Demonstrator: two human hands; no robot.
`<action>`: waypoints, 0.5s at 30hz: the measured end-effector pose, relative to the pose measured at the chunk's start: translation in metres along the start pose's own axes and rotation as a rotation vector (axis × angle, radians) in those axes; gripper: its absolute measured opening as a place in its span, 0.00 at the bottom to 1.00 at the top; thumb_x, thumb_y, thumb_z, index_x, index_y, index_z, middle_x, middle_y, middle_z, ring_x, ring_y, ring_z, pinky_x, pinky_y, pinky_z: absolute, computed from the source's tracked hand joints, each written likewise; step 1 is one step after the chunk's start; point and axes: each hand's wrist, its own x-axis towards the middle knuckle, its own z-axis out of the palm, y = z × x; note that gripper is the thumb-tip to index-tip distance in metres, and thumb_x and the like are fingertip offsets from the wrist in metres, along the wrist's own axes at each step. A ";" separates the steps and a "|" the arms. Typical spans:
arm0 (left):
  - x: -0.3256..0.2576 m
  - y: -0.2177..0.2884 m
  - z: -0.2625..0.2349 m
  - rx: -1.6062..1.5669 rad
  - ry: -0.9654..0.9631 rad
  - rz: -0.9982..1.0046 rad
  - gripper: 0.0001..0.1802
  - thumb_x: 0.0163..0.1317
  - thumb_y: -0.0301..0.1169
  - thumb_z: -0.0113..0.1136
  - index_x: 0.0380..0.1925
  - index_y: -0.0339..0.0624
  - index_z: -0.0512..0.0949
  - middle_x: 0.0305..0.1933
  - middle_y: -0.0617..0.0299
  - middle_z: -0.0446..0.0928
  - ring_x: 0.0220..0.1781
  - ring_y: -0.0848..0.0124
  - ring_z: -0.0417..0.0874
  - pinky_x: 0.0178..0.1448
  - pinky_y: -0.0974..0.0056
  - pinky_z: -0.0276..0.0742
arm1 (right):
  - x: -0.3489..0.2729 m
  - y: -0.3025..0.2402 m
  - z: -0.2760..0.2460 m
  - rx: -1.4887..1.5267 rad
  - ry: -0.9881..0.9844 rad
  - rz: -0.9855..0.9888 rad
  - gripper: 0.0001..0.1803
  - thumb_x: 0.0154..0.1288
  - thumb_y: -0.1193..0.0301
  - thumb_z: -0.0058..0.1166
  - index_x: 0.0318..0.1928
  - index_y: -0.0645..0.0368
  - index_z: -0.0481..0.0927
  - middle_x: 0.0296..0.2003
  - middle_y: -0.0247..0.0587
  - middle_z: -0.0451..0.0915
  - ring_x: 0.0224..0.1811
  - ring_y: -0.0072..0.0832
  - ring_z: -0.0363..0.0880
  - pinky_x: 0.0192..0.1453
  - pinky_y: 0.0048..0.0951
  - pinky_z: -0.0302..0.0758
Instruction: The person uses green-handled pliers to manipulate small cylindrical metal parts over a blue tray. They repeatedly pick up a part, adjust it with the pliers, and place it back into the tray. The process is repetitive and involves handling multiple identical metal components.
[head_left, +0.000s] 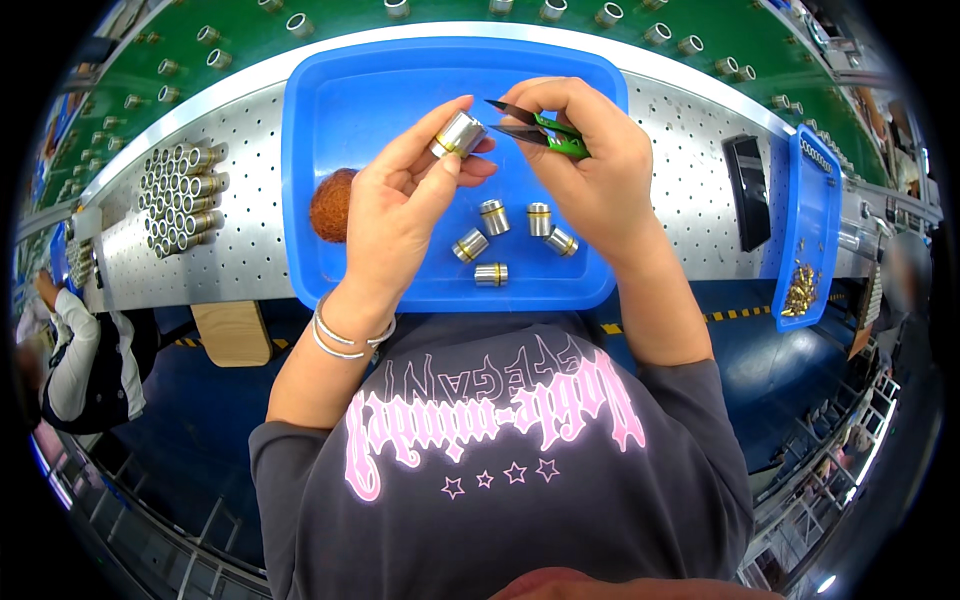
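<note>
Over a blue tray [400,293], my left hand [400,190] grips a short silver metal cylinder [460,135] with a yellowish ring, between thumb and fingers. My right hand [590,150] is wrapped round green-handled thread snips [548,134]. Their two dark blades are spread and point left, the tips close to the cylinder; whether they touch it I cannot tell. Several similar metal cylinders [494,217] lie or stand on the tray floor below my hands. A brown fibrous ball [332,205] sits at the tray's left side, partly behind my left wrist.
Many cylinders [182,200] stand grouped on the perforated metal table [255,140] at left. A black box-like object [747,193] and a smaller blue tray [790,250] with brass-coloured parts [803,290] are at right. Beyond, a green surface [450,12] carries spaced-out cylinders. Another person [95,350] is at far left.
</note>
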 end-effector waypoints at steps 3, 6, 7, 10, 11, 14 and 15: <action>0.001 0.004 0.001 -0.074 0.046 -0.058 0.22 0.64 0.25 0.49 0.58 0.33 0.65 0.47 0.51 0.76 0.45 0.68 0.79 0.51 0.67 0.75 | 0.002 -0.003 0.003 0.037 0.108 0.053 0.13 0.48 0.77 0.60 0.37 0.61 0.77 0.32 0.40 0.79 0.31 0.34 0.80 0.34 0.26 0.76; 0.002 0.004 0.000 -0.153 0.092 -0.075 0.23 0.63 0.26 0.51 0.58 0.34 0.64 0.48 0.49 0.75 0.47 0.67 0.79 0.53 0.67 0.74 | 0.000 -0.007 0.001 0.060 0.087 0.069 0.13 0.50 0.73 0.62 0.37 0.61 0.78 0.31 0.40 0.80 0.30 0.33 0.80 0.34 0.25 0.76; 0.003 0.003 -0.001 -0.173 0.104 -0.068 0.23 0.63 0.27 0.52 0.58 0.34 0.63 0.49 0.49 0.75 0.47 0.67 0.78 0.53 0.67 0.73 | 0.000 -0.008 -0.001 0.054 0.050 0.064 0.13 0.50 0.71 0.63 0.38 0.61 0.79 0.31 0.40 0.80 0.30 0.32 0.80 0.33 0.25 0.75; 0.004 0.000 -0.003 -0.167 0.112 -0.035 0.25 0.61 0.26 0.56 0.57 0.35 0.63 0.50 0.49 0.75 0.51 0.69 0.76 0.56 0.67 0.70 | -0.004 -0.008 0.002 0.029 -0.055 0.063 0.11 0.51 0.70 0.62 0.36 0.59 0.80 0.27 0.39 0.80 0.26 0.30 0.79 0.29 0.23 0.73; 0.004 0.000 -0.003 -0.161 0.108 -0.028 0.25 0.60 0.26 0.56 0.57 0.35 0.64 0.50 0.50 0.75 0.51 0.70 0.76 0.56 0.68 0.70 | -0.005 -0.005 0.003 0.011 -0.037 0.055 0.10 0.51 0.70 0.62 0.35 0.58 0.81 0.27 0.38 0.80 0.25 0.30 0.79 0.27 0.23 0.72; 0.005 0.000 -0.003 -0.134 0.098 -0.016 0.26 0.59 0.25 0.58 0.57 0.37 0.64 0.50 0.52 0.75 0.52 0.72 0.74 0.57 0.69 0.68 | -0.007 0.002 0.007 -0.022 0.003 0.044 0.09 0.51 0.69 0.62 0.33 0.57 0.82 0.24 0.37 0.80 0.22 0.29 0.78 0.24 0.23 0.70; 0.005 0.001 -0.002 -0.119 0.100 -0.016 0.26 0.58 0.25 0.58 0.57 0.37 0.65 0.50 0.52 0.75 0.52 0.72 0.74 0.57 0.69 0.68 | -0.007 0.003 0.007 -0.019 0.007 0.048 0.09 0.51 0.69 0.62 0.33 0.57 0.82 0.24 0.37 0.80 0.22 0.29 0.77 0.23 0.23 0.69</action>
